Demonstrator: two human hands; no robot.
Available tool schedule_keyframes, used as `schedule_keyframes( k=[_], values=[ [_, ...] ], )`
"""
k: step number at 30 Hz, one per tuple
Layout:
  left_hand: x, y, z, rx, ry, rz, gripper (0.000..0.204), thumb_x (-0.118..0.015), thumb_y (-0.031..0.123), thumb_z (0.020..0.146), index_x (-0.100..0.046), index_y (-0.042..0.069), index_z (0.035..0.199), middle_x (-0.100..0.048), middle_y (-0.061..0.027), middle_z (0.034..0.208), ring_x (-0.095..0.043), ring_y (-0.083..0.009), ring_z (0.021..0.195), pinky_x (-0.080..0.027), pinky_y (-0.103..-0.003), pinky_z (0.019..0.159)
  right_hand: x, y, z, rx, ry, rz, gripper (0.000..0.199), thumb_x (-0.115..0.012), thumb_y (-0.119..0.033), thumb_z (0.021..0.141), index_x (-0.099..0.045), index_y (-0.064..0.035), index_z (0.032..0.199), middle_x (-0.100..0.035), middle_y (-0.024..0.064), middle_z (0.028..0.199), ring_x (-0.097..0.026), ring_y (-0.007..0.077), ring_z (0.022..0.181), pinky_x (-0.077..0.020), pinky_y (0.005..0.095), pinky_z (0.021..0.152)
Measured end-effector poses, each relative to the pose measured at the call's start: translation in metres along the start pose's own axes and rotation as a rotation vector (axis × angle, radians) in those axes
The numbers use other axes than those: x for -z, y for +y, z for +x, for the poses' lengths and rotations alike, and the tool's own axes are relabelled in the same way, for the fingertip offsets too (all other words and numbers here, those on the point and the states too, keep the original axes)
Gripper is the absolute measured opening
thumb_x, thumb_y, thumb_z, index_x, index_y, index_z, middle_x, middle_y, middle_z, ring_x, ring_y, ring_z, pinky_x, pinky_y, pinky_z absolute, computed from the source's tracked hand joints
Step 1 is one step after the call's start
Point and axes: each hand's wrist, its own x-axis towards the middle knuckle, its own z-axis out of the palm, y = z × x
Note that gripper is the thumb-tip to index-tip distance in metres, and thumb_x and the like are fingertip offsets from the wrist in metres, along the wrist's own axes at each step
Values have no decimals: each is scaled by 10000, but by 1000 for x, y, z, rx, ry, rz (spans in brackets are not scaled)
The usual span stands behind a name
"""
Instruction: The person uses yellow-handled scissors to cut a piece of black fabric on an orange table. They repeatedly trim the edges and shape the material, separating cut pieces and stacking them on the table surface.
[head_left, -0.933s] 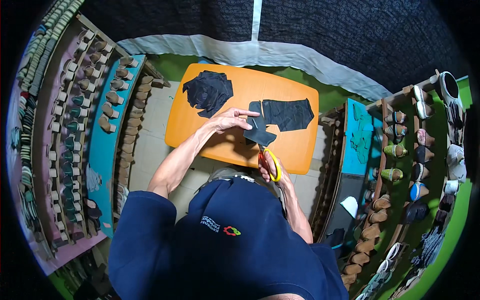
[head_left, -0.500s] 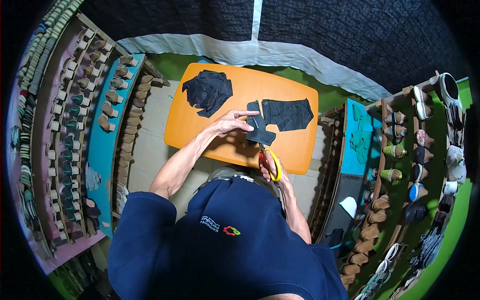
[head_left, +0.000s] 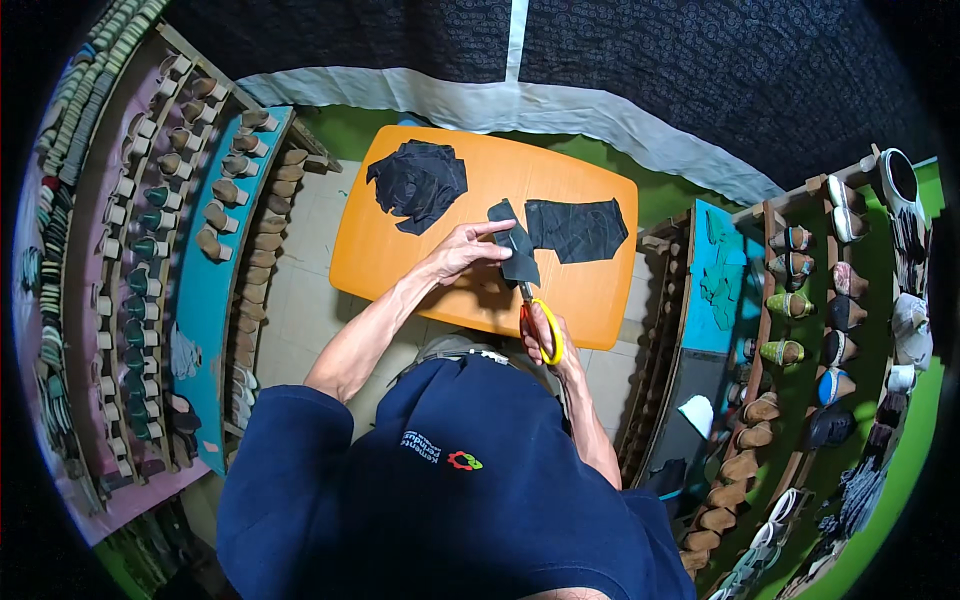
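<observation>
Yellow scissors (head_left: 557, 336) in curled right fingers (head_left: 531, 345); left (head_left: 462, 250) extended.

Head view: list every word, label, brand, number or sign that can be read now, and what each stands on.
Dark blue shirt: white lettering in more than one line, not copied out here.
Same shirt: a small red and green emblem beside the lettering.
Yellow-handled scissors, black piece and orange table: no lettering can be made out.
Shoes on the right-hand racks: too small to tell.
</observation>
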Motion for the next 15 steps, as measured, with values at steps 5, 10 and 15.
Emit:
schedule_keyframes(
  k=[5,10,15],
  values=[
    [16,5,6,27,-7,84,511,-712,29,862,-583,26,1356,-708,-48,1002,-642,-84,873,-503,-243,886,4,0,-4,-14,-18,-49,616,-466,-668,950,-501,-65,826,-399,-26,565,-373,76,437,-311,244,395],
    [18,18,8,82,-168,202,589,-727,13,830,-555,47,1391,-710,-36,903,-653,-78,810,-525,-234,818,8,2,-1,-83,-58,29,601,-522,-643,944,-516,-65,783,-424,-24,561,-388,78,441,-333,246,403],
    [20,16,9,96,-190,244,664,-749,2,808,-519,67,1428,-707,-42,868,-659,-93,762,-531,-239,802,5,-2,-1,-95,-53,32,605,-507,-647,947,-517,-60,801,-421,-24,563,-391,79,440,-331,248,402]
  ],
)
